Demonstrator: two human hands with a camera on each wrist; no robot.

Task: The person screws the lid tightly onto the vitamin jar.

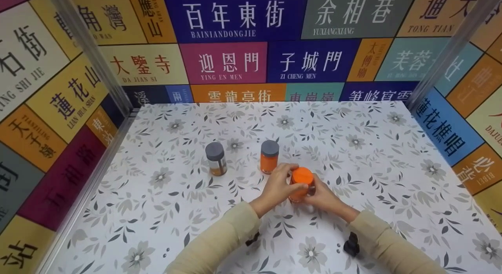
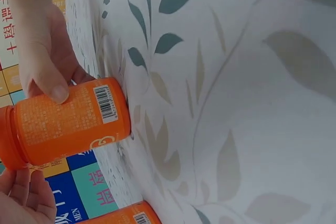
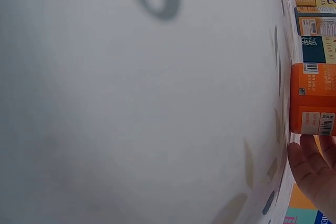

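Note:
Both hands are on an orange bottle (image 1: pixel 299 193) with an orange cap (image 1: pixel 303 176), upright in front of the person. My left hand (image 1: pixel 276 185) holds it high up, thumb on the near side and fingers around the left of the cap. From the other side my right hand (image 1: pixel 327 197) grips the body. In the left wrist view the right thumb presses on the printed label beside a barcode (image 2: pixel 106 104), while the left fingertips (image 2: pixel 21 182) touch the cap's edge. The right wrist view shows the bottle (image 3: pixel 312 121) cut off by the frame edge.
A grey-capped orange bottle (image 1: pixel 269 158) stands just behind the left hand. Farther left is a clear bottle (image 1: pixel 216 160) with a grey cap and brownish contents. A floral-patterned white cloth (image 1: pixel 157 207) covers the table, and panels with colourful signs (image 1: pixel 227 64) surround it.

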